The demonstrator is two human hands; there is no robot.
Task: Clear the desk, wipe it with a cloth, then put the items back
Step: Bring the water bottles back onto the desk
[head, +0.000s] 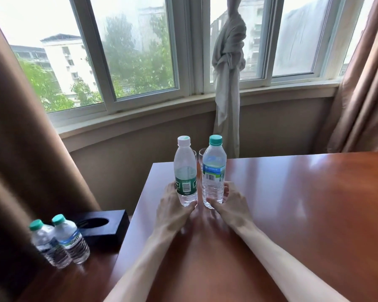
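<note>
- Clear plastic, both upright: my left hand [172, 205] grips the white-capped bottle [184, 173], my right hand [229, 201] the green-capped bottle [213, 171], low, near the desk [292, 203]'s far left corner.
- Two glasses [202, 153], I think, stand just behind.

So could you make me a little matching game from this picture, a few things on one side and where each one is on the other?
Things:
1. white-capped bottle
2. green-capped bottle
3. black tissue box
4. knotted pale curtain

Places:
A. hanging in front of the window
B. gripped by the right hand
C. on the lower surface left of the desk, behind two small bottles
D. gripped by the left hand

Pairs: 1-D, 2-B, 3-C, 4-A
</note>
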